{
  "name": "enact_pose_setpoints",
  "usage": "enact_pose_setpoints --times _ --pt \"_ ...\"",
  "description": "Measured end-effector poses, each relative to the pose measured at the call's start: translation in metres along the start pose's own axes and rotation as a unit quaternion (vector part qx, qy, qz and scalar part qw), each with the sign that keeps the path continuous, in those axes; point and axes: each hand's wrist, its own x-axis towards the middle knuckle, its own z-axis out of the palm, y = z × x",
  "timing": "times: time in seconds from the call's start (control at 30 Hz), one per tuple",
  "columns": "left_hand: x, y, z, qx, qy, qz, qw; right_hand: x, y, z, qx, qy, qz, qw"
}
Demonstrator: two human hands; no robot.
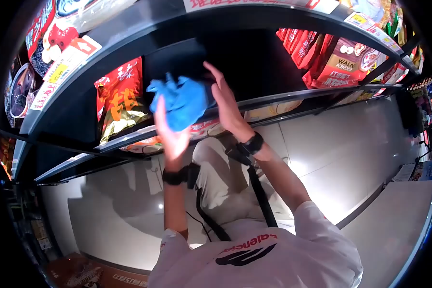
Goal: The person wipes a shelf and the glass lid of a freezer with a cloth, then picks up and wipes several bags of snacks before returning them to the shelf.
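Observation:
A crumpled blue cloth is held up at the front of a dark shelf, bunched in my left hand. One finger of that hand shows along the cloth's left side; the cloth covers the others. To the right of the cloth, my right hand is raised with fingers stretched out and apart, holding nothing. Its palm side faces the cloth across a small gap. Left of the cloth, a red and gold food bag stands upright on the shelf.
Red pouches stand farther right on the same shelf. The shelf's front rail runs below my hands. Price labels line the upper shelf edge, with more packages above. My bent knees are close under the rail, over a tiled floor.

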Motion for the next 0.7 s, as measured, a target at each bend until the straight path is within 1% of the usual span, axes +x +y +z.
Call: enact_pose_setpoints --times 0.03,0.07,0.1,0.13,0.17,0.2,0.23,0.27,0.3,0.33,0.37,0.4,0.43,0.47,0.5,0.57,0.6,0.63,0.67,0.7 --pt "0.013 0.004 0.022 0.045 -0.023 0.083 0.995 0.006 -0.005 -0.007 0.033 -0.032 0.019 0.999" --pt "0.025 0.012 0.041 0.016 -0.073 0.111 0.991 0.013 -0.010 -0.014 0.065 -0.062 0.041 0.995" --pt "0.033 0.021 0.052 -0.013 -0.123 0.136 0.983 0.021 -0.009 -0.029 -0.006 -0.116 0.032 0.993" --pt "0.038 0.029 0.054 0.029 -0.132 0.145 0.980 0.031 -0.003 -0.045 -0.073 -0.100 0.055 0.991" --pt "0.041 0.038 0.047 0.094 -0.133 0.141 0.977 0.041 0.014 -0.061 -0.083 -0.078 0.067 0.991" --pt "0.041 0.035 0.047 0.151 -0.110 0.143 0.972 0.052 0.016 -0.080 -0.092 -0.055 0.079 0.991" --pt "0.040 0.029 0.047 0.209 -0.090 0.142 0.963 0.064 0.015 -0.103 -0.115 -0.043 0.070 0.990" --pt "0.035 0.021 0.054 0.258 -0.029 0.116 0.959 0.076 0.017 -0.124 -0.166 -0.033 0.024 0.985" --pt "0.030 -0.002 0.064 0.268 -0.008 0.109 0.957 0.087 0.028 -0.149 -0.202 -0.026 0.074 0.976" --pt "0.025 -0.008 0.070 0.274 -0.016 0.145 0.951 0.098 0.032 -0.171 -0.295 -0.049 0.020 0.954" --pt "0.020 -0.011 0.075 0.277 -0.024 0.180 0.943 0.107 0.050 -0.193 -0.387 -0.119 0.034 0.914" --pt "0.018 -0.012 0.075 0.283 -0.026 0.184 0.941 0.104 0.050 -0.202 -0.481 -0.204 0.096 0.847" --pt "0.020 -0.013 0.075 0.288 -0.026 0.191 0.938 0.103 0.052 -0.208 -0.565 -0.282 0.155 0.760" --pt "0.021 -0.014 0.076 0.291 -0.026 0.199 0.935 0.098 0.056 -0.210 -0.529 -0.340 0.187 0.755" --pt "0.020 -0.016 0.077 0.286 -0.019 0.212 0.934 0.101 0.053 -0.207 -0.524 -0.357 0.190 0.749" --pt "0.019 -0.022 0.078 0.276 -0.001 0.239 0.931 0.107 0.059 -0.204 -0.474 -0.403 0.151 0.768" --pt "0.020 -0.021 0.078 0.273 0.006 0.246 0.930 0.110 0.057 -0.188 -0.478 -0.413 0.143 0.762" --pt "0.019 -0.023 0.078 0.274 -0.006 0.240 0.931 0.110 0.072 -0.176 -0.377 -0.427 0.099 0.816" --pt "0.019 -0.022 0.078 0.283 -0.014 0.231 0.931 0.106 0.077 -0.151 -0.326 -0.450 0.004 0.831" --pt "0.019 -0.019 0.077 0.292 -0.020 0.222 0.930 0.099 0.057 -0.120 -0.296 -0.478 0.022 0.827"
